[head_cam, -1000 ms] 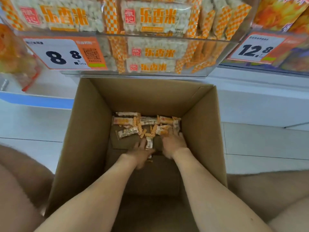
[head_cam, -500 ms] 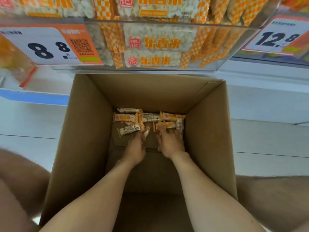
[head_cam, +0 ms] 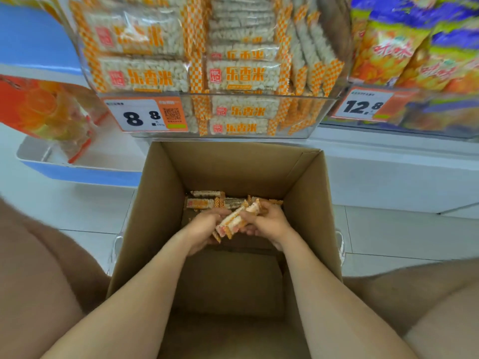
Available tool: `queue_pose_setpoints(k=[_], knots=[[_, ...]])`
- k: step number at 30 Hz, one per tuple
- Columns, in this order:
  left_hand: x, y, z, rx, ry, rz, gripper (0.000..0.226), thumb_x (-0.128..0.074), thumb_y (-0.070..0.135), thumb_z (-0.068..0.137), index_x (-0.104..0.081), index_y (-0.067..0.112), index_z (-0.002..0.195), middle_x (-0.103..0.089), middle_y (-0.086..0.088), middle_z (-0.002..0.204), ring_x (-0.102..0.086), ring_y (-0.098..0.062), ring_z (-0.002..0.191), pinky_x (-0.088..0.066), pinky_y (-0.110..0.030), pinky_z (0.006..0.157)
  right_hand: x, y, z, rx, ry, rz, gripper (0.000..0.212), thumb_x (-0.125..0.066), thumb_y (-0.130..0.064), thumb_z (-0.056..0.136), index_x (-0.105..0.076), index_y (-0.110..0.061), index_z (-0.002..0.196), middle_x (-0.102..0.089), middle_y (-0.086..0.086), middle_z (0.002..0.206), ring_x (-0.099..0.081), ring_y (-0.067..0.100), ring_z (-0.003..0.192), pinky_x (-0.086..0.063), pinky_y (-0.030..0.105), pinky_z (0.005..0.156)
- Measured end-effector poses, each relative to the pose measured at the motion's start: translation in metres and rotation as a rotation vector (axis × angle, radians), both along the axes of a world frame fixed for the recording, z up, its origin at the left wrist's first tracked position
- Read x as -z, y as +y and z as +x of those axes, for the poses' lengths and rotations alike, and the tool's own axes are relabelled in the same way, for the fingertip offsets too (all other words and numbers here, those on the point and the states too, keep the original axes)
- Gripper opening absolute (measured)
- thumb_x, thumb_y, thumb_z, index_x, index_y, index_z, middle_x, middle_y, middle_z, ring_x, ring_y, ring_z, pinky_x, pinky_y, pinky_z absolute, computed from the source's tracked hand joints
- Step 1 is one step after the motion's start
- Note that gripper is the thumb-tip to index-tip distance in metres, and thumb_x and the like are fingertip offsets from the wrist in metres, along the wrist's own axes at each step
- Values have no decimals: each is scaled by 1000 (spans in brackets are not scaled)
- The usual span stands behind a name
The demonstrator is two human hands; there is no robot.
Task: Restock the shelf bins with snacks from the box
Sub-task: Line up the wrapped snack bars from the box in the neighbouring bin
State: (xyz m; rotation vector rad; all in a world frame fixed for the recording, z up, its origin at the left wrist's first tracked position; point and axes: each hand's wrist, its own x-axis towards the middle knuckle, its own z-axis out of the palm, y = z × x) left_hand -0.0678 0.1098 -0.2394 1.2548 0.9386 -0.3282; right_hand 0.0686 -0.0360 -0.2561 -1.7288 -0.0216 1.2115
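An open cardboard box [head_cam: 308, 203] stands on the floor between my knees, under the shelf. Several orange-and-white rice snack bars [head_cam: 204, 200] lie at its far bottom edge. Both my hands are deep inside it. My left hand [head_cam: 204, 229] and my right hand [head_cam: 267, 224] together hold a bundle of snack bars [head_cam: 237, 220] between them, fingers curled round it. Above the box, a clear shelf bin [head_cam: 248, 133] holds larger packs of the same snack, with an 8.8 price tag [head_cam: 145, 115] on its front.
A bin of purple-and-yellow snack bags [head_cam: 414, 47] with a 12.8 tag [head_cam: 363, 106] stands to the right. At the left is a bin with red-orange bags [head_cam: 44, 110]. My bare knees flank the box on the white tiled floor [head_cam: 388, 234].
My hands were flat among the bars at the box bottom; now they have gathered a bundle and lifted it slightly. The view has tilted up toward the shelf.
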Motion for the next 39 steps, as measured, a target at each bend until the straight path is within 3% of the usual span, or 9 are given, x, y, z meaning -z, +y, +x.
queue_pose_setpoints(k=[3, 7, 11, 13, 16, 24, 29, 34, 39], knots=[[-25, 3, 2, 85, -60, 88, 41, -69, 40, 98, -59, 31, 136, -68, 1, 129, -66, -21, 116, -56, -43, 99, -27, -2, -3, -5, -105, 44, 40, -85, -18, 88, -69, -6, 122, -77, 15, 115, -79, 22, 93, -65, 37, 77], [-65, 4, 7, 255, -97, 459, 57, -83, 23, 85, -57, 26, 135, -66, 4, 126, -70, -12, 103, -62, -32, 85, -66, 0, -4, -148, -350, -22, 39, -88, -36, 84, -75, -10, 110, -80, 7, 100, -80, 18, 83, -66, 44, 79], [-111, 12, 9, 459, -142, 708, 52, -76, 20, 87, -59, 29, 134, -63, 6, 127, -63, -11, 109, -53, -27, 89, -112, 1, -5, -321, -749, -73, 73, -75, -59, 87, -53, -27, 150, -60, 1, 145, -59, 19, 132, -49, 31, 107], [-139, 18, 10, 520, -207, 829, 48, -73, 19, 88, -62, 30, 133, -60, 10, 129, -59, -9, 113, -44, -21, 88, -140, -1, -3, -440, -886, 3, 68, -65, -51, 93, -44, -36, 155, -48, -3, 152, -46, 18, 141, -39, 30, 116], [-186, 28, 11, 558, -311, 912, 42, -69, 23, 96, -60, 30, 136, -60, 15, 129, -56, -3, 114, -41, -15, 89, -175, -4, -5, -647, -1023, 58, 69, -63, -44, 88, -43, -35, 154, -47, -11, 143, -49, 10, 130, -43, 30, 112], [-294, 37, -8, 456, -650, 1120, 41, -74, 41, 95, -59, 42, 132, -58, 32, 130, -50, 15, 121, -36, -5, 96, -267, 0, -2, -500, -1304, 264, 56, -64, -45, 96, -45, -31, 147, -51, -15, 138, -51, 3, 125, -46, 29, 100], [-320, 52, 6, 355, -760, 1294, 41, -73, 33, 97, -59, 36, 136, -59, 24, 134, -46, 17, 123, -30, -1, 100, -313, 16, 12, -604, -1378, 309, 60, -49, -31, 105, -29, -27, 161, -40, -9, 143, -44, 8, 130, -38, 29, 107], [-321, 72, 32, 153, -795, 1588, 44, -58, 26, 106, -49, 22, 148, -53, 0, 137, -52, -13, 122, -42, -29, 98, -336, 44, 58, -443, -1671, 119, 57, -48, -30, 105, -32, -22, 159, -47, 0, 131, -48, 16, 114, -43, 34, 94], [-308, 83, 52, 48, -510, 1883, 37, -54, 33, 100, -63, 18, 132, -61, -4, 134, -55, -28, 124, -32, -46, 108, -335, 87, 109, -395, -1760, -243, 59, -53, -24, 100, -34, -16, 155, -47, 15, 139, -43, 40, 122, -42, 54, 98]])
